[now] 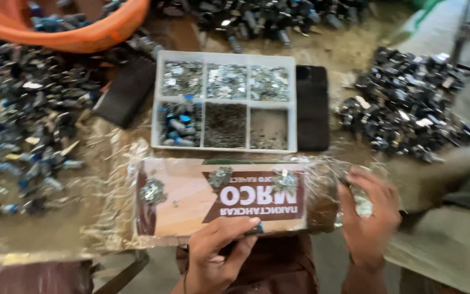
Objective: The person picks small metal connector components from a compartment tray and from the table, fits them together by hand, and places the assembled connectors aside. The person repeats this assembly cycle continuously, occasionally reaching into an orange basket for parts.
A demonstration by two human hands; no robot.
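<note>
Plastic-covered counter (55, 228) with a divided tray (224, 104) at centre, piled parts at both side edges; left hand (218, 253) pinches a small blue part (259, 227), right hand (368, 215) grips metal pieces (362, 200).

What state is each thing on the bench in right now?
Left hand: pinching a small blue-tipped part.
Right hand: closed around small metal pieces, blurred.
Divided tray: open, all six compartments holding parts.
Orange basin: holding dark parts.
Printed card: lying flat under clear film, three small metal clusters on it.
</note>
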